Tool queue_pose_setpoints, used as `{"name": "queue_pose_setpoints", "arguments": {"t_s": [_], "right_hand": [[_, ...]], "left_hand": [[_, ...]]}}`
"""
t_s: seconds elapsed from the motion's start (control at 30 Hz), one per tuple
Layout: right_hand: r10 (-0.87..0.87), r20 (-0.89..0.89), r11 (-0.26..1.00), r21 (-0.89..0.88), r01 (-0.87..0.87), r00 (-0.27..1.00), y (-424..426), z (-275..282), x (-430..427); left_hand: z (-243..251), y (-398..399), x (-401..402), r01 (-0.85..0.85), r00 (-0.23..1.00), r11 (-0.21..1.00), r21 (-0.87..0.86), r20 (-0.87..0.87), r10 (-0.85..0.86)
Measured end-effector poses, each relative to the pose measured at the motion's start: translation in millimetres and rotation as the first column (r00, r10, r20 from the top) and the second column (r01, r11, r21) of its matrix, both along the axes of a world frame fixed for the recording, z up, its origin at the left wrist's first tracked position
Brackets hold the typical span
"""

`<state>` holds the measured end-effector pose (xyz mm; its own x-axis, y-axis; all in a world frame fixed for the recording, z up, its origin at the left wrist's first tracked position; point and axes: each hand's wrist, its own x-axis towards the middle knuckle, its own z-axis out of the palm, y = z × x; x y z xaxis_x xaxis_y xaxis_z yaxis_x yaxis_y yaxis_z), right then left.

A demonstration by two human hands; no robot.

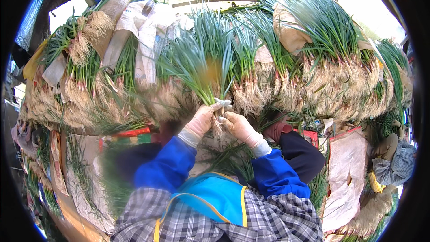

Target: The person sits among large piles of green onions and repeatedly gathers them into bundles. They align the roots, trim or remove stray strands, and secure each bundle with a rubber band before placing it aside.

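My left hand (200,120), in a pale stained glove, grips a bunch of leafy green allium plants (198,74) just above their roots. The leaves fan up and to the left, and the pale stringy roots (217,128) hang below between my hands. Close on the right, my right hand (239,127), gloved too, pinches a thin stalk at the side of the bunch with thumb and fingers. An orange blur covers part of the leaves. Behind the bunch lies a long bank of similar plants (248,87), roots toward me.
Woven sacks (289,27) lie among the piled plants. Loose green leaves (231,158) are strewn between my legs. A torn pale sack (347,178) spreads at my right, another pale sheet (90,174) at my left. Another person (394,161) sits at the far right.
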<state>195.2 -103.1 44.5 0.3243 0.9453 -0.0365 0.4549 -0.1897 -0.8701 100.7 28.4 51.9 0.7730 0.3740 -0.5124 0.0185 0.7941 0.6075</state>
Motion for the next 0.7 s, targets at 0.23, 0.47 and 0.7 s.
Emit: {"name": "queue_pose_setpoints", "arguments": {"t_s": [0.23, 0.47, 0.7], "right_hand": [[-0.218, -0.955, 0.924, -0.136, 0.358, 0.201, 40, -57, 22], [-0.041, -0.989, 0.762, -0.122, 0.636, -0.141, 57, -87, -22], [0.078, -0.996, 0.927, 0.087, 0.364, 0.039, 33, -39, 0]], "left_hand": [[-39, -36, -21, -0.07, 0.989, 0.964, 0.256, -0.107, 0.1], [-56, -44, -26, -0.195, 0.948, 0.874, 0.445, -0.142, 0.284], [9, -41, -68, 0.058, 0.988, 0.998, 0.032, 0.139, -0.062]]}}
